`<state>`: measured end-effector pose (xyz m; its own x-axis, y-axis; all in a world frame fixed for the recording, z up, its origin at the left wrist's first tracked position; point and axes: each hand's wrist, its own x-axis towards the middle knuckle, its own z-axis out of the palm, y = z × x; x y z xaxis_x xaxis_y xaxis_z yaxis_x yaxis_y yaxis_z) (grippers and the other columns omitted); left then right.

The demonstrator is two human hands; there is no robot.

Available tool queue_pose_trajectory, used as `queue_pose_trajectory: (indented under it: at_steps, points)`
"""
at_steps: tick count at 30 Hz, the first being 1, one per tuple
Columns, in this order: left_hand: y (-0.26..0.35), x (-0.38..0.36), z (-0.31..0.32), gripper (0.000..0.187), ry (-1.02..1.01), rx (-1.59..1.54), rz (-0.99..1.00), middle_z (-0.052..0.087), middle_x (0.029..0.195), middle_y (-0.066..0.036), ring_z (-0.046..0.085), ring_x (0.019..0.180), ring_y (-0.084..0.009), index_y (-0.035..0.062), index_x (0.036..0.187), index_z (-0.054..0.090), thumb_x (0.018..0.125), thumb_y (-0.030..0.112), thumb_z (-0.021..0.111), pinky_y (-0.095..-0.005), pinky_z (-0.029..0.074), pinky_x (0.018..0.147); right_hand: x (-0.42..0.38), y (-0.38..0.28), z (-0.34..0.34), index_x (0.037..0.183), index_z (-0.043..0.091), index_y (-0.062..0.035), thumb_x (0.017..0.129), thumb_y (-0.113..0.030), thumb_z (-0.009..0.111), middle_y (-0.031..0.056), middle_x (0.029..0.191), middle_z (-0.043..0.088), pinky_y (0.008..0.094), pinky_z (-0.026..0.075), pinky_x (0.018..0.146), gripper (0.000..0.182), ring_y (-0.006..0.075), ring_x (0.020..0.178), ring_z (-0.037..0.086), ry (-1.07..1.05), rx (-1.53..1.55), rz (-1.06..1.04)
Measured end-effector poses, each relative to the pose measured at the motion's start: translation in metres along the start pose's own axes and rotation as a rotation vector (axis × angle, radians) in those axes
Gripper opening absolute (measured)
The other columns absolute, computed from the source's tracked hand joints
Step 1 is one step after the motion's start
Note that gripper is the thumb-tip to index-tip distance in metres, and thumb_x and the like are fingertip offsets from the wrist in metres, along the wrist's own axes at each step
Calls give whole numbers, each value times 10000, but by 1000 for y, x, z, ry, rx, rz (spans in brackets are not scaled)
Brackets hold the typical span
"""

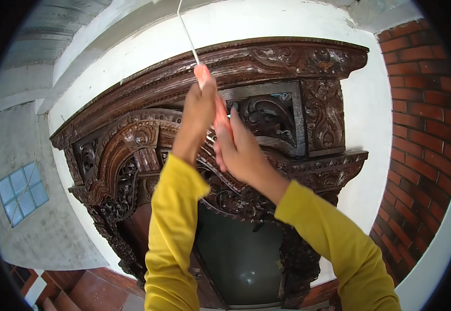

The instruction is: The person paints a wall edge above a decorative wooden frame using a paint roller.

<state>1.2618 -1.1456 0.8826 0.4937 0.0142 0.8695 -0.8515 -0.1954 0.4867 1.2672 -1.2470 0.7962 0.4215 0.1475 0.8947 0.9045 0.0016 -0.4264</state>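
Both arms reach up in front of me in yellow sleeves. My left hand (199, 114) is closed around the upper part of the orange handle (202, 74) of what looks like a paint roller. A thin metal rod (188, 32) runs up from the handle and bends near the top edge; its far end is out of view. Lower on the same handle, my right hand (242, 153) grips it, slightly blurred, with the thumb pointing up. Behind both hands stands a dark carved wooden door frame (323, 116).
White wall (267, 18) surrounds the carved frame, whose top ledge (298, 44) juts out. Red brick (419, 111) covers the wall at right. A grey wall at left has a small paned window (23, 194). Dark glass (241, 259) fills the opening below.
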Motion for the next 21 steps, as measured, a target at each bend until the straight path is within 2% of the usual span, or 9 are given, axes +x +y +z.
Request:
queue_pose_trajectory:
  at_steps: [2,5,8,11,14,21]
  points:
    - [-11,-34,14,300,32,-3,70,580,735,-46,540,623,-116,40,947,534,1003,322,450,-252,440,569,-44,-18,-14,1508,91,-40,1033,-221,358,33,728,497,235,444,454,574,92,517,498,-91,123,33]
    - [-17,-59,29,303,41,-67,61,528,728,-16,474,672,-88,20,887,538,984,305,497,-262,405,595,-75,-28,-26,1526,85,-101,1036,-240,357,33,739,492,231,442,461,577,86,526,488,-138,177,125]
    - [-6,-59,39,304,-14,-178,2,514,724,-6,451,666,-79,24,888,540,975,315,526,-255,395,589,-77,-43,-36,1489,110,4,1028,-247,357,61,755,528,248,473,500,580,101,558,531,-143,223,150]
    - [11,-47,42,321,-46,-200,-28,522,707,-11,451,643,-84,17,850,543,963,317,536,-261,389,573,-68,-64,-38,1488,236,-108,1040,-279,361,28,742,489,232,446,452,496,83,525,479,-96,341,172]
    - [23,-28,44,340,-47,-187,-5,546,695,-27,469,621,-95,9,801,556,952,313,540,-269,389,555,-50,-70,-43,1373,373,-76,1039,-299,356,26,741,492,233,447,439,402,83,522,480,-114,361,132]
    - [55,12,40,319,-98,-213,22,579,669,-68,509,550,-136,2,773,578,938,272,539,-295,400,502,-5,-86,-43,1138,464,-37,1035,-301,358,21,722,471,240,444,420,302,89,512,465,-24,302,121]
